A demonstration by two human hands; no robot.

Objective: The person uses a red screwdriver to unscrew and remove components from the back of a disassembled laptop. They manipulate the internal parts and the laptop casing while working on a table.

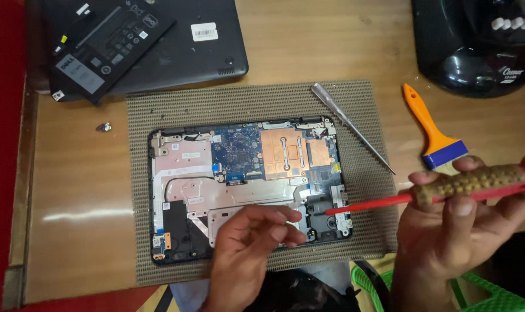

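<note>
An opened laptop base [245, 190] lies on a woven mat [366, 231], with its blue circuit board and copper heat plate showing. My right hand [453, 231] grips a screwdriver [482, 182] with a red shaft and a brown dotted handle; its tip rests at the lower right corner of the base. My left hand [251, 242] hovers over the front edge of the base with thumb and forefinger pinched together. Whether something small is between them I cannot tell.
A second screwdriver with a clear handle [349, 124] lies on the mat's right side. An orange-handled brush [433, 130] lies on the wooden table. A black laptop cover [204, 52] with a battery pack [109, 43] sits at the back left, a black device [476, 46] at the back right.
</note>
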